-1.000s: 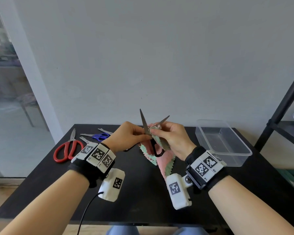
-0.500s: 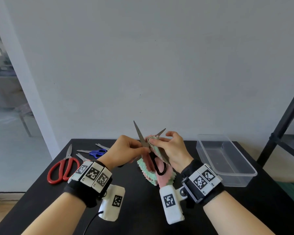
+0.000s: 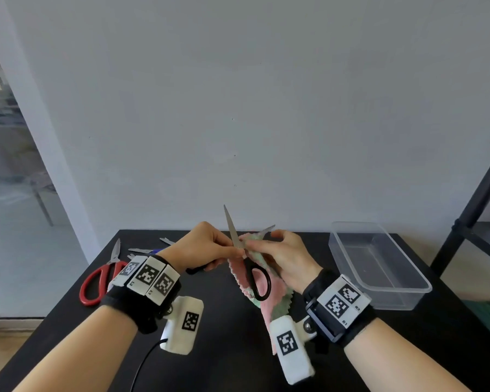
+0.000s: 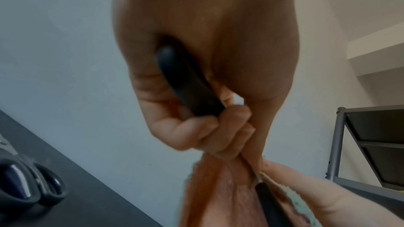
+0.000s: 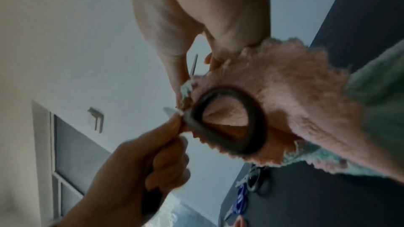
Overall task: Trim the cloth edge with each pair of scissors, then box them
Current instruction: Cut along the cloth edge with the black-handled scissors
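Above the black table (image 3: 227, 349) my left hand (image 3: 207, 247) grips one handle of the black-handled scissors (image 3: 256, 281); that handle (image 4: 186, 82) lies in my curled fingers. The blades stand apart, one pointing up, the other tip showing behind my right hand (image 3: 280, 253). The free handle loop (image 5: 229, 120) hangs in front of the cloth. My right hand pinches the top edge of the pink and green cloth (image 3: 269, 301) between the blades. The cloth (image 5: 290, 96) hangs down below both hands.
Red-handled scissors (image 3: 102, 275) lie at the table's left, with blue-handled scissors (image 5: 240, 201) and dark-handled scissors (image 4: 32, 191) behind them. A clear plastic box (image 3: 376, 264) stands at the right. A black metal shelf (image 3: 475, 199) rises beyond the table's right edge.
Both hands with the scissors and cloth sit lower in the view than a second ago. The blades stay apart on the cloth edge.
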A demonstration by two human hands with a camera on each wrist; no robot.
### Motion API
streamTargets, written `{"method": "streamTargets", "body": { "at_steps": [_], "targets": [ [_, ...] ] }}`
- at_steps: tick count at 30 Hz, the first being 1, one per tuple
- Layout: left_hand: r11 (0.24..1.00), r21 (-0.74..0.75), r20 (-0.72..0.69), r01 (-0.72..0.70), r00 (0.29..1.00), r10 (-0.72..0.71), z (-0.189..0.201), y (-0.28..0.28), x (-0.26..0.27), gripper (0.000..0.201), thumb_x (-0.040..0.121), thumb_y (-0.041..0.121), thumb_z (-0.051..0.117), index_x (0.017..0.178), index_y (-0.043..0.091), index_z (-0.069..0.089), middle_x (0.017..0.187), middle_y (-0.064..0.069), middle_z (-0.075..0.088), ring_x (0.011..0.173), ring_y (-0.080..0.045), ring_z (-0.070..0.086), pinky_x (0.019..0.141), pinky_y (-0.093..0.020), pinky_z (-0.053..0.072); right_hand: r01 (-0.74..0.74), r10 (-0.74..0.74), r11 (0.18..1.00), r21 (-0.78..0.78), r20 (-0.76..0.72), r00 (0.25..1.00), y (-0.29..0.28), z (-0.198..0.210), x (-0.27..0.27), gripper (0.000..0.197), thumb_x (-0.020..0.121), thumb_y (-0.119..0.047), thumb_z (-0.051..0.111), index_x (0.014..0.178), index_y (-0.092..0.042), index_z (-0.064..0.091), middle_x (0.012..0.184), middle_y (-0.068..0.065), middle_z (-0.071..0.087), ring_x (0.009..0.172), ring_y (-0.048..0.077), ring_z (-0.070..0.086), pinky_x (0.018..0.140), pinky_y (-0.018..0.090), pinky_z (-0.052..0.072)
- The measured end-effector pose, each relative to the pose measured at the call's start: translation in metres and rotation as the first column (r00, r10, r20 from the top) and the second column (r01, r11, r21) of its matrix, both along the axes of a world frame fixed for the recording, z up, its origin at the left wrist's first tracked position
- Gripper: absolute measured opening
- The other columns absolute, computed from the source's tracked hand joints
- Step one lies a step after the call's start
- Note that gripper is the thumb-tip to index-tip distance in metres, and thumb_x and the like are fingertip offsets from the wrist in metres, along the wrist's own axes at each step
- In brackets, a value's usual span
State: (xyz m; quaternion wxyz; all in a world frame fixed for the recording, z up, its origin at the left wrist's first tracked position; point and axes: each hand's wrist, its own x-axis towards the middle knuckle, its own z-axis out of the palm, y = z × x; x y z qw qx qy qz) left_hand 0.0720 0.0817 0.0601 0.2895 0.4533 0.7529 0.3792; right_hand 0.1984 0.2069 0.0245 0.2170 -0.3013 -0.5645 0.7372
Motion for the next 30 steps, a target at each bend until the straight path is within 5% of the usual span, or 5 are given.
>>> {"method": "streamTargets", "body": {
  "at_steps": [6,13,18,23,30],
  "targets": [
    [1.000,0.019,0.028,-0.010,1.000,0.009,-0.001,0.005,0.001,0.023,0.079,0.026,0.076,0.058,0.018,0.074,0.044,0.000,0.050,0.038,-0.014,0.040,0.046,-0.024,0.034,0.073,-0.074,0.997,-0.028,-0.011,0.997,0.002,0.001,0.001,0.068,0.068,-0.003,0.084,0.117,-0.012,0.037,0.104,0.019,0.065,0.095,0.030,0.069,0.092,0.046,0.054],
    [1.000,0.029,0.004,-0.001,1.000,0.001,0.001,0.005,0.003,0.034,0.082,0.024,0.074,0.048,0.021,0.069,0.042,0.000,0.049,0.034,-0.012,0.039,0.040,-0.018,0.035,0.114,-0.121,0.990,-0.087,-0.080,0.989,0.007,0.003,0.001,0.062,0.067,0.005,0.081,0.119,-0.001,0.047,0.111,0.025,0.067,0.096,0.036,0.069,0.091,0.049,0.054],
    [0.999,0.037,-0.015,0.008,1.000,-0.008,0.000,0.003,0.001,0.036,0.081,0.025,0.075,0.046,0.024,0.069,0.043,0.000,0.050,0.034,-0.012,0.039,0.041,-0.018,0.035,0.017,-0.026,0.996,-0.083,-0.114,0.993,0.005,0.006,0.009,0.033,0.074,0.004,0.075,0.106,0.006,0.067,0.102,0.025,0.071,0.089,0.033,0.070,0.079,0.038,0.058],
    [0.999,0.017,-0.035,0.029,0.999,-0.028,0.000,-0.002,-0.002,0.026,0.081,0.026,0.074,0.066,0.005,0.074,0.043,0.000,0.051,0.038,-0.014,0.041,0.045,-0.019,0.038,0.005,-0.019,0.995,-0.095,-0.145,0.989,0.007,0.005,0.012,0.042,0.075,0.004,0.074,0.114,0.009,0.061,0.109,0.027,0.068,0.087,0.033,0.070,0.073,0.037,0.060],
    [0.999,0.022,-0.061,0.023,0.998,-0.022,-0.001,0.001,0.002,0.028,0.084,0.022,0.072,0.057,0.013,0.072,0.043,-0.004,0.047,0.036,-0.013,0.037,0.041,-0.020,0.033,0.040,-0.040,0.999,-0.017,-0.039,0.998,-0.004,0.003,0.002,0.053,0.066,0.001,0.083,0.113,0.003,0.058,0.102,0.024,0.070,0.089,0.034,0.071,0.082,0.043,0.058]
  ]
}}
